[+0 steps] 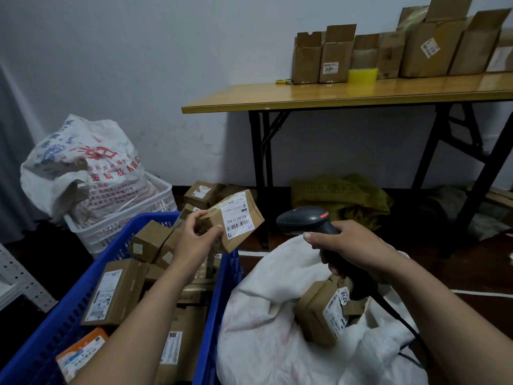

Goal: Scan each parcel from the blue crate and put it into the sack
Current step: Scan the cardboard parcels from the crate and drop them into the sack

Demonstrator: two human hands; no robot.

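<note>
— Where is the parcel (236, 220) in hand?

— In the air over the far right corner of the blue crate (219, 315), clear of the boxes packed inside. The left hand (194, 237) has it by its near left end, fingers (194, 218) curled over the top and thumb against the front face by the label's edge.

— And the other hand?

— The right hand (352, 245) is wrapped round the handle of the barcode scanner (302, 220), with the forefinger lying under the head. Whether it presses the trigger cannot be told. A red lamp glows on top of the head.

— How do the two sit against each other?

— Near, but apart. The parcel lies to the left of the scanner's nose, at about the same height. Its long axis tilts, lower left up to upper right, and the white label (240, 218) faces back toward the person, the barcode low on it.

— So the scan looks to be the step in hand?

— Likely. The nose points leftward at the parcel, so a small turn of the label toward it should do.

— Then the sack (263, 315)?

— It lies on the floor just beside the crate's right wall, its mouth open under the right hand, one labelled box (319, 315) already inside. The left hand carries the parcel, so it would go right and down.
</note>
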